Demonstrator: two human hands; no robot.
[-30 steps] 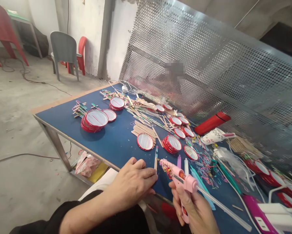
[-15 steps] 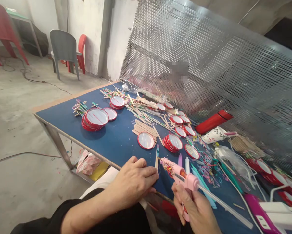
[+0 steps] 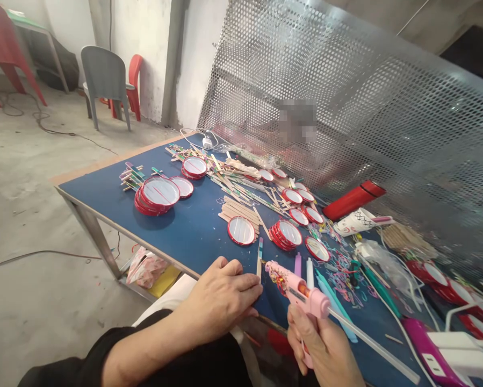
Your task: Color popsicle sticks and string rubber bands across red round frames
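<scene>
My right hand [image 3: 324, 338] is closed round the handle of a pink hot glue gun [image 3: 300, 290], with a long clear glue stick [image 3: 380, 344] sticking out of its back. The gun's nozzle points left, close beside a wooden craft stick [image 3: 259, 257] with a coloured, striped far end. At the table's front edge, the fingers of my left hand [image 3: 229, 290] are closed on the near end of that stick, which they partly hide. Just beyond it lie a round red-rimmed disc [image 3: 241, 230] and a row of plain craft sticks [image 3: 235, 208].
Stacks of red-rimmed discs [image 3: 158, 193] stand on the blue table [image 3: 193, 231]. Loose sticks, a red bottle [image 3: 354, 200], a paper cup [image 3: 354, 221] and coloured rubber bands [image 3: 346, 269] lie across it. A purple power strip [image 3: 426, 349] with cables is at right. Perforated metal sheeting [image 3: 346, 107] rises behind.
</scene>
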